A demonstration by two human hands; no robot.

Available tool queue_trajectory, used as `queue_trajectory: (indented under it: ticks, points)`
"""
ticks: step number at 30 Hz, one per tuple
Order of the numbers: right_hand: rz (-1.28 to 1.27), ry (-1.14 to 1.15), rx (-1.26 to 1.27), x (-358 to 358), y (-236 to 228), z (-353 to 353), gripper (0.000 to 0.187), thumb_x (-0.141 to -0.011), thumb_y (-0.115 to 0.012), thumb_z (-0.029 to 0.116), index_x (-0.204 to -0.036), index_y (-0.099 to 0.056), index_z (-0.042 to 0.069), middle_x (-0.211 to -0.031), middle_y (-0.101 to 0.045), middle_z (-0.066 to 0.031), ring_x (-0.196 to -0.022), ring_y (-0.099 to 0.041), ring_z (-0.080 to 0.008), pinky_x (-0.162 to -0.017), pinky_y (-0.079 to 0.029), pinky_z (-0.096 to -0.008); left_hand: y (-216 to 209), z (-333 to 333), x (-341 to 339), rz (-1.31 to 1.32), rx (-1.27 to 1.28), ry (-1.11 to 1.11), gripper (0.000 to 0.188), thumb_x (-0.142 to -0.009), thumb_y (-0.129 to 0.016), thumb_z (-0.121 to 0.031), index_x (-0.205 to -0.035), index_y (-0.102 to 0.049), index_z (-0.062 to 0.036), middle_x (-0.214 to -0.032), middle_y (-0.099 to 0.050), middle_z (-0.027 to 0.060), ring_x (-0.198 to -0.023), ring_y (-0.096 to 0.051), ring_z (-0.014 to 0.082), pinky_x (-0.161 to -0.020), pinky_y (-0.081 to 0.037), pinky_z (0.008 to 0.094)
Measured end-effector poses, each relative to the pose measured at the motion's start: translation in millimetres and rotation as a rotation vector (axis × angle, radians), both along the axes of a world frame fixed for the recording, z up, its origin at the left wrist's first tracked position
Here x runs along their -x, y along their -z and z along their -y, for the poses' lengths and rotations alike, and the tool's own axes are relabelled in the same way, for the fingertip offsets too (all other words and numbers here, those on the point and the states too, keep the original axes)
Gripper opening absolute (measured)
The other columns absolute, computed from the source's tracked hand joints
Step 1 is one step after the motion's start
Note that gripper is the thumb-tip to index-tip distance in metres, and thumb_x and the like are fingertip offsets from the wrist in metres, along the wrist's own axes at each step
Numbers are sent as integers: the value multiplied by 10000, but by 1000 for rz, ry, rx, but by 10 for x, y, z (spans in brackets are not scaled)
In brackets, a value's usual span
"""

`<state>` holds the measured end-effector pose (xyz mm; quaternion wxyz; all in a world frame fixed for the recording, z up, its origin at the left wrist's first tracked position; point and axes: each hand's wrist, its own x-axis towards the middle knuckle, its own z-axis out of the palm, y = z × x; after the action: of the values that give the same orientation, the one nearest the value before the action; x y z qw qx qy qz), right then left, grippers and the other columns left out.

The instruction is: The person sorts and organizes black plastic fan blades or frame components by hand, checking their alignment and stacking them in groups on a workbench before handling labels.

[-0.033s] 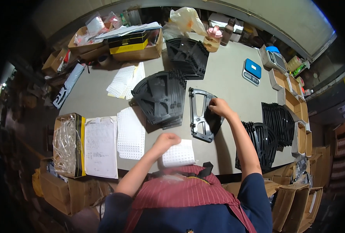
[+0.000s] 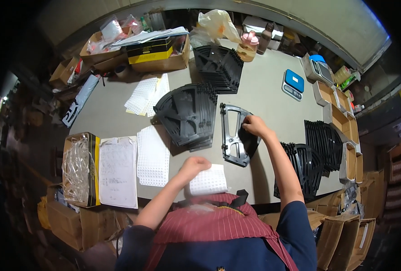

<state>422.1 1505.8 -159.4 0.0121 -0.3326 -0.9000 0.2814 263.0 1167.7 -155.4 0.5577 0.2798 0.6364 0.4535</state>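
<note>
- Hardly anything had moved since the earlier frame: whole scene sat a hair lower in view, both hands kept their places.
- Black panel (image 2: 233, 139): glossy moulded plastic, fan-shaped, cut-out openings, small knobs down its left side; lay on the smooth grey bench (image 2: 272, 99).
- Panel stack (image 2: 180, 119) left of it: similar black plastic pieces, fanned and overlapping. Far pile (image 2: 218, 67) stood behind; ridged pile (image 2: 305, 167) sat at the right.
- Label sheet (image 2: 208, 181): thin white paper, at the near bench edge, just ahead of the maroon striped apron (image 2: 209, 221).
- Panel was under the right hand (image 2: 254, 126), which touched its upper right part; it lay ahead and to the right of the left hand (image 2: 195, 167).
- Right hand: fingers bunched, tips down on the panel; couldn't tell if anything was pinched.
- Left hand: fingers curled at the sheet's upper left corner; couldn't tell if it gripped the paper.
- Writing: rows of tiny marks on the label sheet and loose sheets (image 2: 153, 156), too small to read; handwriting on a page (image 2: 118, 174), blurred. Blue-topped scale (image 2: 294, 80) bore a small white label.
</note>
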Motion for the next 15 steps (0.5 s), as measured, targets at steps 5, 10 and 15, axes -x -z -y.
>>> queue_trajectory:
  ticks: [5, 10, 15]
  points:
    - [61, 146, -212, 132, 109, -6, 275, -793, -722, 246, -932, -733, 9, -946, -734, -225, -924, -708, -408, -809, -566, -496, 148, 67, -4, -97, -12, 11, 182, -923, -709, -157, -975, -750, 13, -872, -722, 41, -796, -649, 106, -724, -508, 261]
    - [183, 334, -363, 97, -106, 209, 537, -814, -754, 523, -935, -752, 0, -941, -739, -235, -879, -729, -405, -738, -579, -493, 191, 93, -17, -174, -54, 7, 195, -920, -712, -174, -972, -755, 9, -865, -730, 43, -797, -653, 105, -740, -514, 268]
    - [148, 348, -208, -105, -39, 421, 669, -762, -735, 665, -842, -751, 1, -856, -735, -227, -862, -715, -418, -778, -563, -498, 98, -16, -98, -287, -45, 41, 189, -909, -713, -166, -963, -757, 10, -854, -730, 52, -795, -653, 111, -739, -512, 271]
